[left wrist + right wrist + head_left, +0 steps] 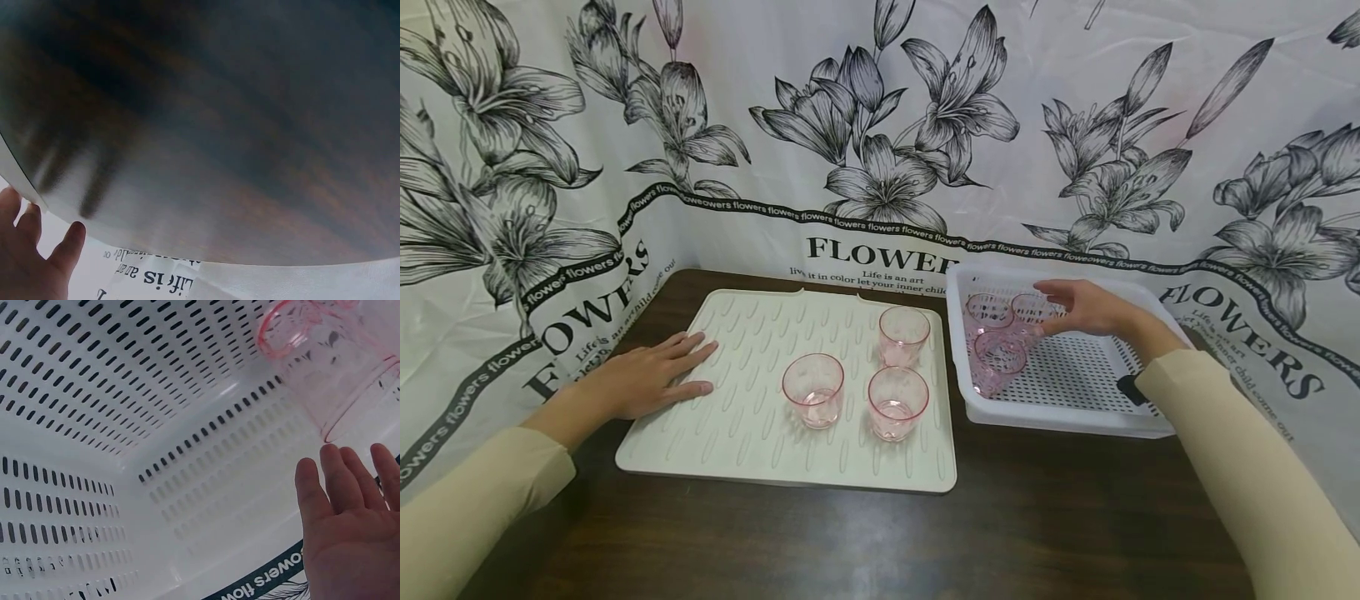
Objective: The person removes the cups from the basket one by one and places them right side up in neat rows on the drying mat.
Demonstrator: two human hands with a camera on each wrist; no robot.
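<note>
My left hand (647, 379) lies spread on the left edge of a cream drying mat (741, 450), holding nothing. Toward the mat's right side stand three pink-tinted clear glasses: one at the back (903, 337), a front-left glass (815, 400) and a front-right glass (897, 408). My right hand (1086, 310) hovers over a white perforated basket (1067, 422). Three more pink glasses (1000, 360) stand in the basket's left part. In the right wrist view, the right fingers (340, 481) are extended close to the rim of a glass (331, 381), not wrapped around it.
The mat and basket sit side by side on a dark wooden table (850, 542). Behind them hangs a white flower-printed cloth (715, 242), which also covers both sides. A black band or strap (1131, 389) shows at the right wrist.
</note>
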